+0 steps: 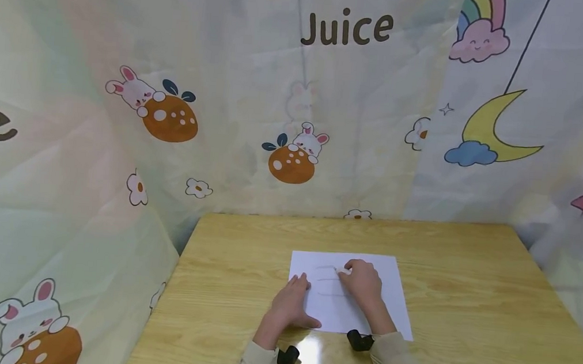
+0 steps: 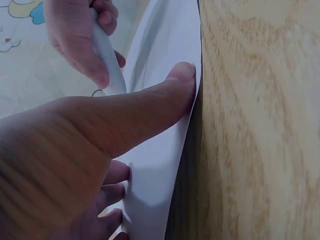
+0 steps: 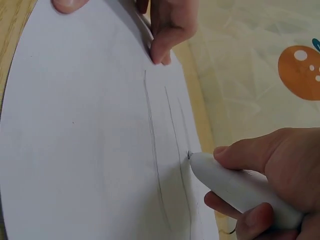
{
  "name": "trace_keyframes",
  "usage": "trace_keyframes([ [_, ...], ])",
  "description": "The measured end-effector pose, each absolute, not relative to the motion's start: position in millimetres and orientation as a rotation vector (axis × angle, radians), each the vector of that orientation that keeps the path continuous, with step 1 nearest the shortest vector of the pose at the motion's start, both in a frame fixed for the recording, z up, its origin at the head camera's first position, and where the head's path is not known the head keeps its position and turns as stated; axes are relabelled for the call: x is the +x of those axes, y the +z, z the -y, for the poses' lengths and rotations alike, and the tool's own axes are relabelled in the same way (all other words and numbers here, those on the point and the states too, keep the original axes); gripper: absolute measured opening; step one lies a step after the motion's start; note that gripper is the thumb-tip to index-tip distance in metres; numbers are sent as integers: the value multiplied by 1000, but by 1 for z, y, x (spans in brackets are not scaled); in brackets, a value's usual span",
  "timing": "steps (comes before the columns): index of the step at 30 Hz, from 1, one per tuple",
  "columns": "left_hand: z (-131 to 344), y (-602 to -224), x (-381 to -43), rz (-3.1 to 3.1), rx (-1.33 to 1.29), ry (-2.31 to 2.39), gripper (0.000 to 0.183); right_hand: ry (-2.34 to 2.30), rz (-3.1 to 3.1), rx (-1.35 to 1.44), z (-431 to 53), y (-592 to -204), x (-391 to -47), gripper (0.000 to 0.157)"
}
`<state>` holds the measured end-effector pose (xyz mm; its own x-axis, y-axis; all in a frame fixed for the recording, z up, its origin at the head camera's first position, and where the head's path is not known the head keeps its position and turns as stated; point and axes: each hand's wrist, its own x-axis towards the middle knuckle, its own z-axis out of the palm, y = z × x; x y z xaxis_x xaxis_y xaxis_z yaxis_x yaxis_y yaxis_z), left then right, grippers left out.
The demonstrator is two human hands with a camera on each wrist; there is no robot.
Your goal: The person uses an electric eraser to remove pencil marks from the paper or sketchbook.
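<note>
A white sheet of paper (image 1: 384,294) lies on the wooden table, with several thin pencil lines (image 3: 154,145) running across it. My left hand (image 1: 291,303) rests on the sheet's left side, thumb and fingers spread; in the left wrist view its thumb (image 2: 160,102) presses near the paper's edge. With curled fingers my right hand (image 1: 366,284) grips a thick, white, pen-shaped tool that looks like an electric eraser (image 3: 235,187). Its narrow end meets the paper at the end of the faintest line, where a small dark smudge shows.
The wooden table (image 1: 469,290) extends around the sheet on all sides. Printed fabric (image 1: 241,160) with rabbits and flowers hangs behind and beside it. A black wrist camera (image 1: 359,341) sits at the right wrist, another black camera (image 1: 288,357) at the left.
</note>
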<state>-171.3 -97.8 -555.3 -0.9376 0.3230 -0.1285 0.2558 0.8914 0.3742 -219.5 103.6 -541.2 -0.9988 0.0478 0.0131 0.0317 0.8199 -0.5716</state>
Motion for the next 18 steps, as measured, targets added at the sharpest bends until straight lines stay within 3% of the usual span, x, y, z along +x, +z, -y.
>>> trace_keyframes([
  [18, 100, -555, -170, -2878, 431, 531, 100, 907, 2959, -40, -95, -535, -216, 25],
])
